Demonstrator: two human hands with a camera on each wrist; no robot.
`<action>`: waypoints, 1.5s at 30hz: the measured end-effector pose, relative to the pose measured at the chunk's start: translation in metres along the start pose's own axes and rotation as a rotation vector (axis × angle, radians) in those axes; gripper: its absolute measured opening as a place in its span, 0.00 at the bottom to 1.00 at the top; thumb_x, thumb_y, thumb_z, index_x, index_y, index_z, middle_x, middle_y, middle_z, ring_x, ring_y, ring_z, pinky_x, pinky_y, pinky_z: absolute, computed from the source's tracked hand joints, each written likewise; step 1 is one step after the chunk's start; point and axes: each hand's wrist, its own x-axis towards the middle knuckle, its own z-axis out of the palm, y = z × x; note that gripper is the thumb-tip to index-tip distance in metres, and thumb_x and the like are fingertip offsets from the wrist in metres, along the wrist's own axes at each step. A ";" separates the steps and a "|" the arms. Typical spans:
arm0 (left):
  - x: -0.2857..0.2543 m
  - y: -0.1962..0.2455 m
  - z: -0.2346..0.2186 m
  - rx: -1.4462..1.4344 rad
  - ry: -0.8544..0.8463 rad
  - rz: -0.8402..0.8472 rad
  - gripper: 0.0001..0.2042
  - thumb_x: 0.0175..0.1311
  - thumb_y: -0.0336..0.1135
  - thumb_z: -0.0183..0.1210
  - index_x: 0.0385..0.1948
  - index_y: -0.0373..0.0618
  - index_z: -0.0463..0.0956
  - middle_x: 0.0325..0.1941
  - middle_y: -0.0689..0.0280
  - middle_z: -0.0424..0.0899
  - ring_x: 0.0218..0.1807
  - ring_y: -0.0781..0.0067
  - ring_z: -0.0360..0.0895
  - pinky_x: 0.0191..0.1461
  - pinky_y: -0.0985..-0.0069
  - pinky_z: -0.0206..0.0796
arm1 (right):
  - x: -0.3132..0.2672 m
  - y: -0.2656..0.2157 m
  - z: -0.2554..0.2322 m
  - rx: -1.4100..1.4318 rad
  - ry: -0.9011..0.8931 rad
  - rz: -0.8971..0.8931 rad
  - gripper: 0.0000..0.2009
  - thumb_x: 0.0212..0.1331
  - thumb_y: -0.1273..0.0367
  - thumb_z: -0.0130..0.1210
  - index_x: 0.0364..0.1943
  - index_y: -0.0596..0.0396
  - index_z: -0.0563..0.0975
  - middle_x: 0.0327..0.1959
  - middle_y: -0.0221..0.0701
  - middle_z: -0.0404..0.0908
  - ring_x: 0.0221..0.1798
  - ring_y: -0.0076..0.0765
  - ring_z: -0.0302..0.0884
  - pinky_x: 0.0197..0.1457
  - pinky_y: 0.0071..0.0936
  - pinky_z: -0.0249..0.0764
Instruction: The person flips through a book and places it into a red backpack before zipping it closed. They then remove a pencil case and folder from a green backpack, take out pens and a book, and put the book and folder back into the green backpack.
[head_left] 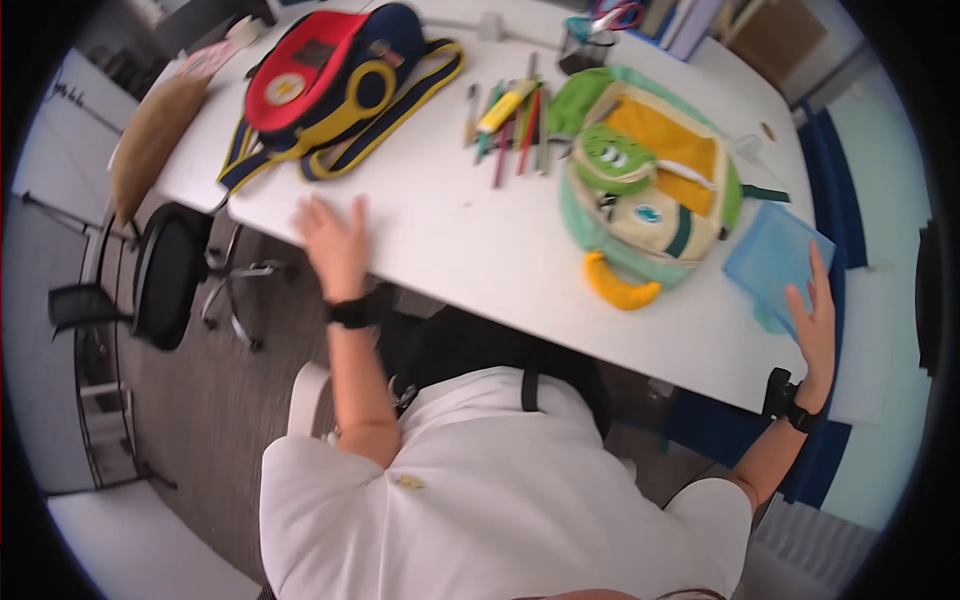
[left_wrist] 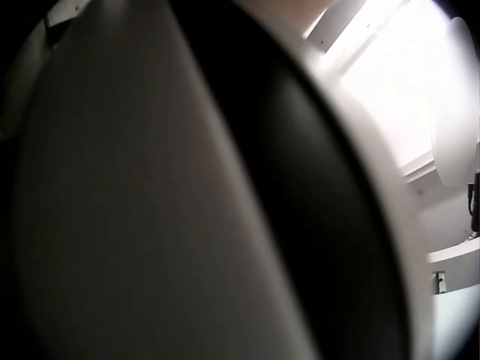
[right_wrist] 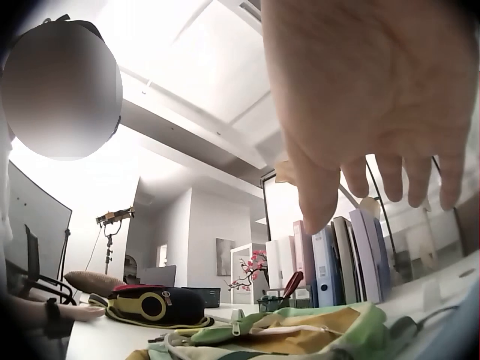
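Note:
In the head view the left hand (head_left: 335, 245) is held with spread fingers at the table's front edge, below the navy and red backpack (head_left: 300, 85), holding nothing. The right hand (head_left: 818, 325) is at the right side, fingers extended, by a translucent blue folder (head_left: 778, 255); whether it touches the folder is unclear. Between them lies a green and cream backpack (head_left: 650, 180) with a yellow banana-shaped piece (head_left: 618, 285). In the right wrist view the right hand (right_wrist: 375, 97) shows straight fingers and an empty palm. The left wrist view is mostly blocked by a dark, blurred shape.
Pens and pencils (head_left: 515, 120) lie loose on the white table (head_left: 450, 235) between the backpacks. A mesh pen holder (head_left: 585, 48) with scissors stands at the back, near upright binders (head_left: 690, 30). A black office chair (head_left: 172, 275) is at the left, beside a brown cushion (head_left: 160, 140).

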 end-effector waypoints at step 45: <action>0.030 0.281 -0.030 -0.653 -0.889 1.439 0.21 0.57 0.45 0.58 0.46 0.39 0.72 0.43 0.57 0.72 0.46 0.58 0.71 0.48 0.68 0.64 | 0.054 -0.070 0.141 -0.203 -0.186 -0.536 0.11 0.45 0.71 0.57 0.33 0.60 0.73 0.34 0.39 0.74 0.42 0.47 0.71 0.46 0.38 0.68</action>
